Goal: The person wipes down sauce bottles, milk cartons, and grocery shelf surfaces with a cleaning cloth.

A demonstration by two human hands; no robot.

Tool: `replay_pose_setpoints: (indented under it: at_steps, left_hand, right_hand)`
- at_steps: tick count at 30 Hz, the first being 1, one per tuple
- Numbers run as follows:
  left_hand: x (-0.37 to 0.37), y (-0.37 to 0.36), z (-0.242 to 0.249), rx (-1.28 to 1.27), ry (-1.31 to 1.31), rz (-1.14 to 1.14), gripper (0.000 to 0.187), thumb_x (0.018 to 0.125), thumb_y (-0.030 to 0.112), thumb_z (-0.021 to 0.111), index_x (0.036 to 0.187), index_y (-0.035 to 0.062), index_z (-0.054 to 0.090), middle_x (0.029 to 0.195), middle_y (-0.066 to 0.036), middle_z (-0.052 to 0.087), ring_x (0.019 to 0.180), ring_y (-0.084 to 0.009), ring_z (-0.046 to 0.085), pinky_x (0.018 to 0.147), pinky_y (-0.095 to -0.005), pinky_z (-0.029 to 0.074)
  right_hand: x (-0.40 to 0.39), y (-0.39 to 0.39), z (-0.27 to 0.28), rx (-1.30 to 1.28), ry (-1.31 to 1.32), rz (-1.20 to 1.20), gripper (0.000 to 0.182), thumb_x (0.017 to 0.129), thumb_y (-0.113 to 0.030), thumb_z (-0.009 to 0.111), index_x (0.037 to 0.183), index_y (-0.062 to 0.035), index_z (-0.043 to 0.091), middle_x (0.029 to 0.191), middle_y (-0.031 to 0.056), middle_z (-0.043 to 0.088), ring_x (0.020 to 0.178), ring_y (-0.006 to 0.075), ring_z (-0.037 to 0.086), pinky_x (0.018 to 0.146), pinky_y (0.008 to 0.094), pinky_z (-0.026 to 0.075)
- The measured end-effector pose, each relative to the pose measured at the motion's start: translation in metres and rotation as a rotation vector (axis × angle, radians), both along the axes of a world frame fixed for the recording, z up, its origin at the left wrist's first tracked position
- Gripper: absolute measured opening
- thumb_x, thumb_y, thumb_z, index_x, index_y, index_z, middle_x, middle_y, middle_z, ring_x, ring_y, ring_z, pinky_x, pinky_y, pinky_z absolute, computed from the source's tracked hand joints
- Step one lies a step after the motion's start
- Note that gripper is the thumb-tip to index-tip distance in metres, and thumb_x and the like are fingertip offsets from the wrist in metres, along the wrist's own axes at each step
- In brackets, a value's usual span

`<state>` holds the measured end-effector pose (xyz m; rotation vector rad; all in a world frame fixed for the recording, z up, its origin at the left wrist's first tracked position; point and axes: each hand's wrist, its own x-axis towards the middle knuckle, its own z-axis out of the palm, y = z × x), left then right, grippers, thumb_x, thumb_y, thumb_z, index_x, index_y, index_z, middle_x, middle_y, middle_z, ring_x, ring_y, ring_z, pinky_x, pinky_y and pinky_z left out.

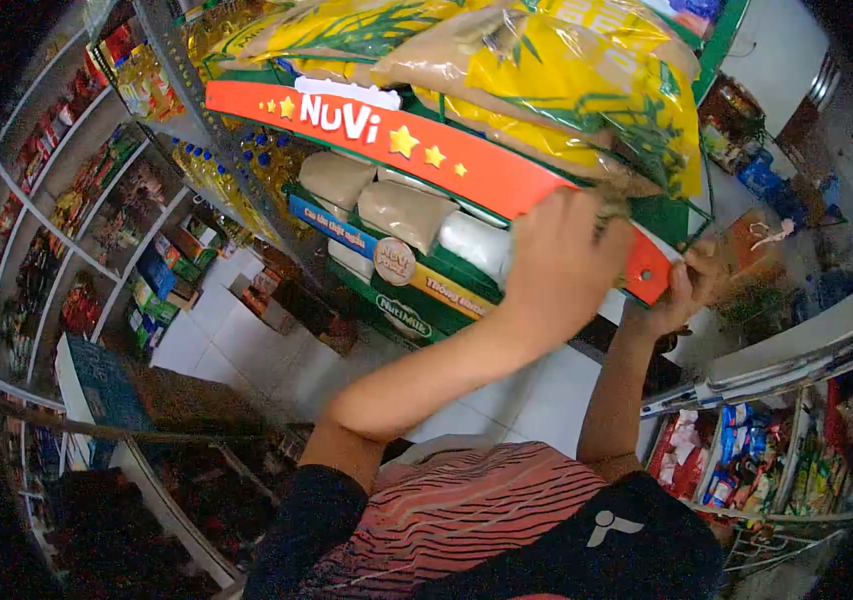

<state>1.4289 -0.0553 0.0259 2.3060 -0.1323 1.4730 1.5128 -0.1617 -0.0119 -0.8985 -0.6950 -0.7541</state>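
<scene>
A green display rack carries a red sign strip (pixel 501 185) lettered NuVi with yellow stars. My left hand (pixel 561 250) is closed over the strip near its right end, fingers curled. A blurred brownish patch shows by those fingertips; I cannot make out what it is. At the strip's right tip, my right hand (pixel 681 285) grips the end, with the thumb near a small hole. Just above the strip lie clear-and-yellow bags (pixel 596 75) of brown granules. Brown bags (pixel 406 210) and a white bag (pixel 473 245) sit on the tier below, behind a blue-and-yellow label strip (pixel 361 240).
Shelves of packaged goods (pixel 76 210) line the left side. Bottles of yellow liquid (pixel 216 180) stand left of the rack. A low shelf with blue and red packets (pixel 741 450) is at lower right. Tiled floor (pixel 486 410) shows beneath my arms.
</scene>
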Motion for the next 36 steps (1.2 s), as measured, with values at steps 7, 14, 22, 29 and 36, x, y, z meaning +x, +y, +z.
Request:
replay_pose_setpoints:
  at_steps: [7,14,22,29,36]
  left_hand:
    - [0.008,-0.041,-0.003,-0.06,-0.119,-0.161,0.014,0.064,0.014,0.057,0.073,0.0055,0.05,0.084,-0.013,0.048,0.075,-0.0311,0.046,0.06,-0.0388,0.038]
    - [-0.007,0.045,0.007,0.134,-0.023,0.05,0.016,0.06,0.01,0.058,0.074,0.006,0.051,0.08,-0.012,0.046,0.075,-0.0288,0.046,0.061,-0.0384,0.037]
    - [-0.01,0.187,-0.001,0.033,-0.025,0.286,0.018,0.069,0.006,0.057,0.084,0.0021,0.048,0.08,-0.015,0.047,0.079,-0.0319,0.046,0.068,-0.0384,0.038]
    - [-0.015,0.298,-0.009,0.089,-0.1,0.555,0.015,0.073,0.015,0.057,0.083,0.0046,0.051,0.078,-0.016,0.048,0.074,-0.0338,0.047,0.062,-0.0414,0.039]
    - [-0.009,0.411,-0.007,0.08,-0.019,0.856,0.022,0.071,0.018,0.055,0.086,0.0022,0.049,0.081,-0.019,0.049,0.076,-0.036,0.048,0.064,-0.0439,0.04]
  right_hand:
    - [0.005,-0.01,-0.002,-0.16,-0.04,-0.001,0.013,0.063,-0.007,0.055,0.073,-0.0031,0.048,0.073,0.0046,0.037,0.069,0.0147,0.038,0.061,0.0232,0.031]
    - [-0.011,-0.004,0.01,-0.048,0.082,0.045,0.013,0.061,-0.002,0.055,0.071,-0.0043,0.048,0.076,0.0054,0.04,0.071,0.014,0.038,0.063,0.022,0.03]
    - [-0.004,-0.001,-0.004,-0.041,0.118,-0.188,0.007,0.068,-0.002,0.051,0.075,-0.0016,0.047,0.078,0.0071,0.042,0.083,0.0191,0.041,0.079,0.0336,0.032]
    - [0.0,-0.005,-0.009,-0.018,0.043,-0.297,0.008,0.073,-0.006,0.049,0.08,-0.002,0.047,0.085,0.0068,0.043,0.083,0.0187,0.042,0.079,0.0358,0.034]
    - [-0.009,-0.006,0.0,-0.035,0.205,-0.178,0.006,0.074,-0.01,0.046,0.075,-0.0047,0.042,0.078,0.002,0.036,0.08,0.0134,0.038,0.077,0.0275,0.032]
